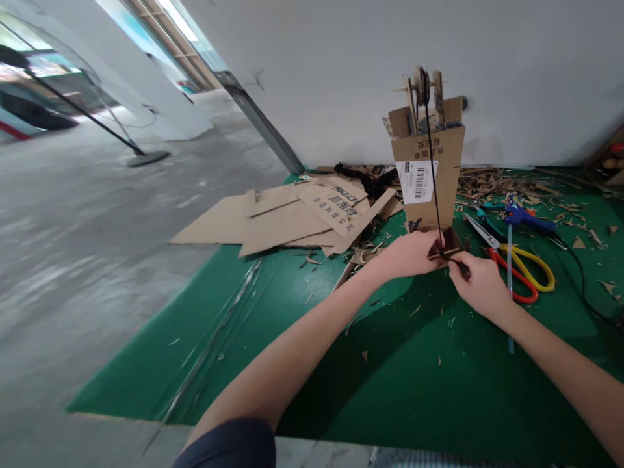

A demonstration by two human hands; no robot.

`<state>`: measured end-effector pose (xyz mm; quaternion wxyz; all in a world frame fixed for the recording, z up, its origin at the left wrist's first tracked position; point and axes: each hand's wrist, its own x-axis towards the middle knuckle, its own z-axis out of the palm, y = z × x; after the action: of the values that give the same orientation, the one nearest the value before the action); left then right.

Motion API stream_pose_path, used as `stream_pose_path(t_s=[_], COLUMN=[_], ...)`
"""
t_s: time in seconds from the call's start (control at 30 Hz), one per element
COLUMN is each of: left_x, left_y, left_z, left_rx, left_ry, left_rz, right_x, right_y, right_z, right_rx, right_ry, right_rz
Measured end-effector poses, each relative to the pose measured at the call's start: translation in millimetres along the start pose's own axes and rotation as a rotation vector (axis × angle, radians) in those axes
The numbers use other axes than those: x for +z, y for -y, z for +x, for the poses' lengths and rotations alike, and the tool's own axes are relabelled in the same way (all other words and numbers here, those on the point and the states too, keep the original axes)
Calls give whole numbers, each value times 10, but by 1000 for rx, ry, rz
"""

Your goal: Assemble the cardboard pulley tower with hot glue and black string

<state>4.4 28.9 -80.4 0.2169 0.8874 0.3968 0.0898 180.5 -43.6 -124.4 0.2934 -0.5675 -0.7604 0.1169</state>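
A tall cardboard tower (pixel 429 175) stands on the green mat (pixel 302 338), with a spool and pulley at its top and a white barcode label on its front. A black string (pixel 433 169) runs from the top pulley down the front to the base. My left hand (pixel 412 253) is closed around a small cardboard piece (pixel 446 246) at the tower's foot. My right hand (pixel 480 283) pinches the lower end of the black string just right of that piece.
Flat cardboard sheets (pixel 283 218) lie at the mat's far left edge. Red and yellow scissors (pixel 517 266) and a blue glue gun (pixel 529 221) lie right of the tower. Cardboard scraps (pixel 492 182) litter the back. Grey floor lies to the left.
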Motion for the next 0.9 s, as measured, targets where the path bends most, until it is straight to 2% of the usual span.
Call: stream_pose_path(t_s=[0.13,0.33,0.4,0.5,0.63,0.73,0.9], left_x=[-59,-227,-237,-201,-154,-151,-136], left_y=[-31,-146,-180,-198,-183,-174,-143], left_z=[-26,-103,-118,-116,-97,-95,-95], left_rx=[11,31,57,86,131,127,24], left_ry=[25,62,34,-13,2,4,-18], left_rz=[57,180,215,269,324,312,197], right_x=[-7,-9,-1,14,27,33,23], right_y=[-26,-13,-5,21,41,23,-1], right_z=[20,9,-3,-24,-38,-37,-25], right_rx=[-14,-44,-87,-172,-232,-229,-180], right_ry=[-64,-57,-33,-8,-17,-53,-90], right_rz=[148,144,71,-157,-340,-306,-158])
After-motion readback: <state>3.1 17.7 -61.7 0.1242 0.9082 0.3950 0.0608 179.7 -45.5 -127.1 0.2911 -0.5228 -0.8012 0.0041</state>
